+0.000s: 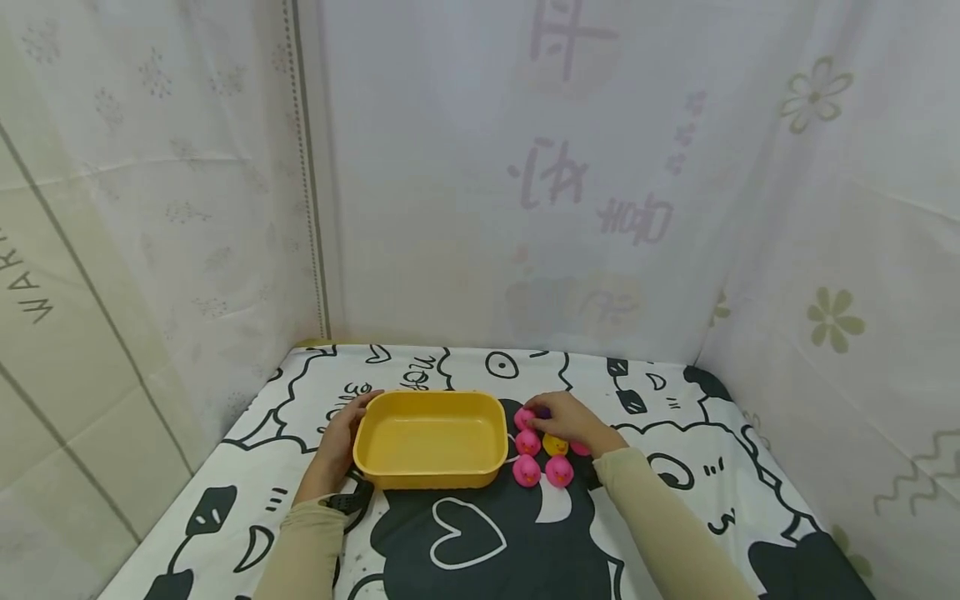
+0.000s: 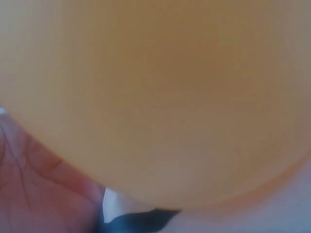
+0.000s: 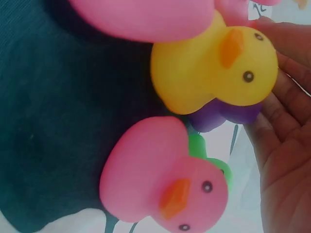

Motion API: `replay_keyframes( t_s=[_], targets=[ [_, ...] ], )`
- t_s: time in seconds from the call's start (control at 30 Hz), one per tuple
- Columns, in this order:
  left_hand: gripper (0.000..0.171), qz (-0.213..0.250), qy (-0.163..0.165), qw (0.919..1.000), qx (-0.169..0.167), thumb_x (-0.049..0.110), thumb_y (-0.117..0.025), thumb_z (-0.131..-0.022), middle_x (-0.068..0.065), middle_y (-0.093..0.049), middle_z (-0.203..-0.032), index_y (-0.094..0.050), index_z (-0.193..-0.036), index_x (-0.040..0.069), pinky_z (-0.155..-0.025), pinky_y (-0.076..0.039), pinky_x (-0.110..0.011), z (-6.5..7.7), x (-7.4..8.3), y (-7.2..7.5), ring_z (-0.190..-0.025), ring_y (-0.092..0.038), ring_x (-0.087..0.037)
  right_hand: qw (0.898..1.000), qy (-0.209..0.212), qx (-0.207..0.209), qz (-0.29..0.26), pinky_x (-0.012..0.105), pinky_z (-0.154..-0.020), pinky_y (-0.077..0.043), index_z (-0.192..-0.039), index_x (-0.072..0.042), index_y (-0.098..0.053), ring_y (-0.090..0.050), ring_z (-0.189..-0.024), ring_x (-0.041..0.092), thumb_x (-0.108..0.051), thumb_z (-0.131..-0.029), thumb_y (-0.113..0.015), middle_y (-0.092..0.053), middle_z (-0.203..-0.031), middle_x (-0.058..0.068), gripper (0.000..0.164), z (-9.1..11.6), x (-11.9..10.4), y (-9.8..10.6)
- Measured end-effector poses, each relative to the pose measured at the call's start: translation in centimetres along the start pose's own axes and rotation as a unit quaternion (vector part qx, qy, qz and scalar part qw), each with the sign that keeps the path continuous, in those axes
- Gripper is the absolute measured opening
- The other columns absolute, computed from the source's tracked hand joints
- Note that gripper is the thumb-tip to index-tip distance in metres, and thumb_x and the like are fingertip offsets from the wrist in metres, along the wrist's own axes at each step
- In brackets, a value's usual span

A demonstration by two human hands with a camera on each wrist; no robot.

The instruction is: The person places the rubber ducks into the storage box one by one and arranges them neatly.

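Note:
A yellow plastic basin [image 1: 431, 482] stands on the cloth, its inside bare. My left hand [image 1: 347, 429] lies along its left wall, fingers reaching to the back corner. In the left wrist view, the blurred basin [image 2: 160, 97] hides most of that hand's fingers. Right of the basin is a cluster of rubber ducks. At its back left, my right hand [image 1: 570, 417] pinches a pink duck [image 1: 522, 418] between thumb and fingers. Nearby sit a yellow duck [image 3: 214, 68] and a pink duck [image 3: 165, 179]. Purple [image 3: 209, 115] and green [image 3: 197, 145] ducks are partly hidden behind them.
Several more pink ducks, such as one at the front [image 1: 559, 472], sit close together by the basin's right wall. A black-and-white printed cloth [image 1: 465, 542] covers the table. Pale printed curtains [image 1: 465, 208] enclose the back and both sides.

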State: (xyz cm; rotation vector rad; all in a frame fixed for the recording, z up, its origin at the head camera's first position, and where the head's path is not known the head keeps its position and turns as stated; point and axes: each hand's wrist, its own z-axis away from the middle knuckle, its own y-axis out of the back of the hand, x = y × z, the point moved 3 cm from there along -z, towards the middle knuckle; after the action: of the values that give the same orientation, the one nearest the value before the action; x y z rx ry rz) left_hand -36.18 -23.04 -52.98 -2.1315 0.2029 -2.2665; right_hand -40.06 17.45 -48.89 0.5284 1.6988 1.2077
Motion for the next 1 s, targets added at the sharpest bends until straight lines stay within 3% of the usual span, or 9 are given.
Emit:
replay_keyframes(
  t_s=[0.27,0.47,0.73,1.0],
  targets=[
    [0.053,-0.004,0.007,1.0000,0.005,0.023,-0.028,-0.102,-0.005,-0.044,-0.151,-0.043,-0.152,0.016,-0.098,-0.050,-0.030,-0.1,-0.1,-0.2,-0.128,-0.050,-0.027,0.999,-0.010,0.007,-0.035,0.042,-0.095,-0.054,-0.118,-0.015,-0.073,-0.063,-0.101,0.018,-0.025,-0.092,-0.073,-0.070,-0.107,-0.002,0.028,-0.3,0.1,0.3],
    [0.053,-0.001,0.016,0.9998,0.009,0.022,-0.028,-0.101,-0.006,-0.044,-0.152,-0.043,-0.152,0.016,-0.099,-0.050,-0.032,0.0,-0.1,-0.4,-0.129,-0.049,-0.029,0.999,-0.015,0.014,-0.032,0.041,-0.095,-0.054,-0.117,-0.018,-0.073,-0.064,-0.102,0.018,-0.029,-0.092,-0.073,-0.071,-0.108,-0.003,0.027,-0.6,0.3,0.5],
    [0.054,-0.003,0.008,0.9999,0.011,0.019,-0.031,-0.100,-0.009,-0.042,-0.153,-0.040,-0.154,0.014,-0.100,-0.049,-0.031,0.3,0.6,-0.2,-0.129,-0.048,-0.030,0.993,-0.052,0.082,-0.070,0.051,-0.100,-0.050,-0.114,-0.018,-0.072,-0.064,-0.112,0.026,-0.032,-0.091,-0.073,-0.071,-0.109,0.000,0.027,-1.1,-0.9,2.1],
    [0.052,0.004,-0.003,0.9998,0.018,0.012,-0.038,-0.100,-0.008,-0.043,-0.153,-0.043,-0.151,0.007,-0.096,-0.051,-0.024,0.2,0.6,0.5,-0.131,-0.048,-0.026,0.986,-0.051,0.128,-0.097,0.047,-0.097,-0.053,-0.114,-0.017,-0.071,-0.064,-0.114,0.026,-0.032,-0.089,-0.076,-0.071,-0.106,-0.002,0.030,-1.6,-3.2,3.1]
  ],
)
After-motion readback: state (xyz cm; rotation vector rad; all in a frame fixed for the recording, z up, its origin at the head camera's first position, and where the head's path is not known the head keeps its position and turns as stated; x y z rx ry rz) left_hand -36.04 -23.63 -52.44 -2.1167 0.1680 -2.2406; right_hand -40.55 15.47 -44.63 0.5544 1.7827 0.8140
